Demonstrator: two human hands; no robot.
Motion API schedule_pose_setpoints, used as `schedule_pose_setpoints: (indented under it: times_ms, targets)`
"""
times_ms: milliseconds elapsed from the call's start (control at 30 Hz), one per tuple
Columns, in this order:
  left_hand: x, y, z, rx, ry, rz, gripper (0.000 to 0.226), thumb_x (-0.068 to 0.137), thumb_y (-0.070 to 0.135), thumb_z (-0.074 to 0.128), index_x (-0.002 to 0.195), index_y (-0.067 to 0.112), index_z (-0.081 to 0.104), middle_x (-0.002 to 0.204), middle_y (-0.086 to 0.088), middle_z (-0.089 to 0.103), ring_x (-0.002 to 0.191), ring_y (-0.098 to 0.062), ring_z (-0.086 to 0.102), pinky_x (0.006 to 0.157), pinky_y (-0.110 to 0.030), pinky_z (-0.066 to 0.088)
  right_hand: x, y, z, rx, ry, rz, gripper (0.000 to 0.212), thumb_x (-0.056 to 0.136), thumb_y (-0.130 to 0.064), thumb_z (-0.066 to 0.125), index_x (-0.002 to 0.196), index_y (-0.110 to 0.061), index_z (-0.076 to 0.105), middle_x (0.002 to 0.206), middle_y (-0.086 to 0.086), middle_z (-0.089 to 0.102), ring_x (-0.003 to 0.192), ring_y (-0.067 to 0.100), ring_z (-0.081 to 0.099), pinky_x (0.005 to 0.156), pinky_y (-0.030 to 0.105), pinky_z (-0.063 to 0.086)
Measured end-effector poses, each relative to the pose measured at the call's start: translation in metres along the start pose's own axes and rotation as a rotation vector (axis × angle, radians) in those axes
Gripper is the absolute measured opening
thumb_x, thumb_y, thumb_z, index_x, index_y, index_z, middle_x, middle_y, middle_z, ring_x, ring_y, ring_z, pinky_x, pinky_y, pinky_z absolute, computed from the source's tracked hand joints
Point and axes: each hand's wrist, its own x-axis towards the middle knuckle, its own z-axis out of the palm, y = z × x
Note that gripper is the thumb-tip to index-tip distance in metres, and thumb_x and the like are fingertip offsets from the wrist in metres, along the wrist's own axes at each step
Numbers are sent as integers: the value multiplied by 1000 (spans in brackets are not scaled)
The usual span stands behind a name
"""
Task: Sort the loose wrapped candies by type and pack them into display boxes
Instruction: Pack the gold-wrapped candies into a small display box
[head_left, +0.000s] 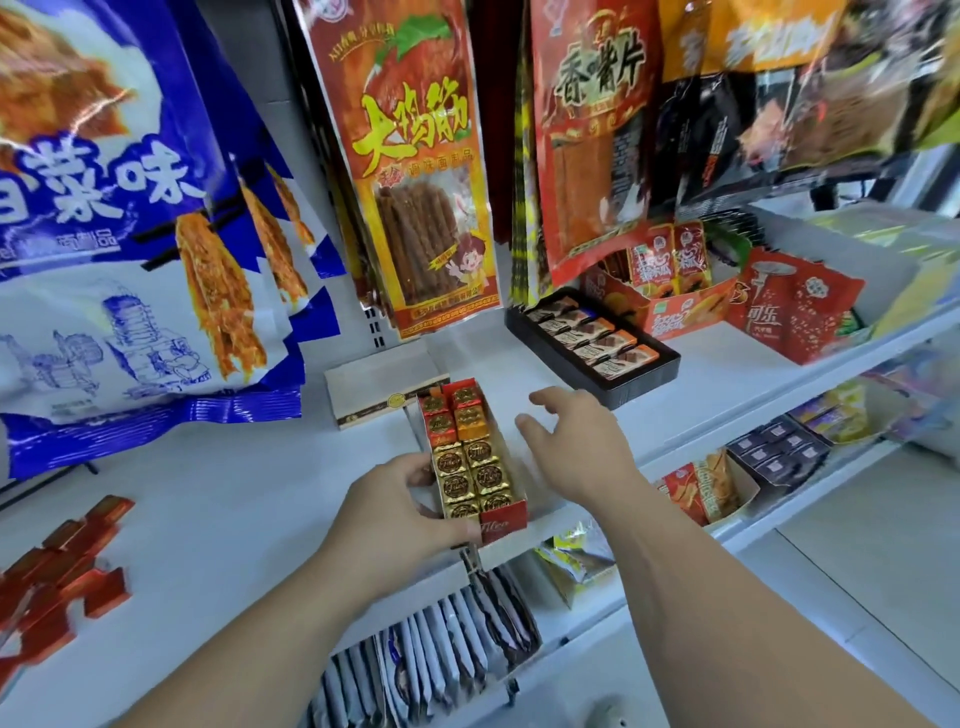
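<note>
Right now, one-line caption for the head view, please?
Left hand grips the red display box of foil-wrapped candies; right hand hovers beside it, fingers spread.

A shop: white shelves (727, 374) stocked with hanging snack packets (421, 171).

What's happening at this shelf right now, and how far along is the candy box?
A person is packing candies on a white shelf. The left hand grips the near left corner of the red display box, while the right hand hovers open just to its right, holding nothing. The box looks full: gold-wrapped candies fill the near part in two columns, red and orange wrapped candies the far end. Loose red-wrapped candies lie at the shelf's left.
</note>
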Motion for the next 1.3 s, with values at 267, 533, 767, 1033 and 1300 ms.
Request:
schedule_pose_setpoints:
  times_ms: [267, 533, 767, 1033, 1300]
  targets:
    - [68, 27, 41, -42, 2, -1, 48, 58, 30, 93, 101, 26, 71, 96, 14, 72, 91, -3, 65, 74, -23, 47, 12, 41, -31, 230, 82, 195, 50, 98, -36, 51, 140, -11, 44, 139, 10, 51, 125, 29, 48, 93, 33, 41]
    - [118, 47, 80, -5, 72, 2, 42, 55, 37, 89, 92, 27, 72, 86, 13, 74, 81, -10, 69, 78, -39, 59, 27, 45, -29, 455, 134, 203, 10, 97, -25, 50, 101, -17, 55, 99, -1, 62, 80, 12, 55, 60, 29, 42]
    - [144, 52, 86, -16, 126, -48, 47, 52, 39, 90, 91, 24, 68, 85, 8, 73, 80, -17, 70, 74, -41, 60, 35, 47, -21, 402, 125, 198, 17, 94, -23, 51, 79, -17, 46, 92, 7, 52, 75, 20, 43, 54, 28, 26]
    - [165, 52, 79, 93, 154, -53, 35, 64, 38, 83, 91, 23, 67, 84, 1, 73, 76, -24, 70, 68, -44, 61, 31, 49, -22, 308, 41, 175, 15, 98, -25, 45, 103, -14, 53, 104, 6, 53, 92, 23, 52, 72, 34, 37]
    - [130, 36, 47, 540, 364, 241, 43, 85, 47, 68, 115, 17, 68, 116, 0, 64, 101, -21, 62, 73, -32, 53, 32, 50, -19, 317, 46, 174, 12, 95, -25, 47, 89, -16, 45, 94, 4, 47, 80, 19, 44, 58, 28, 27]
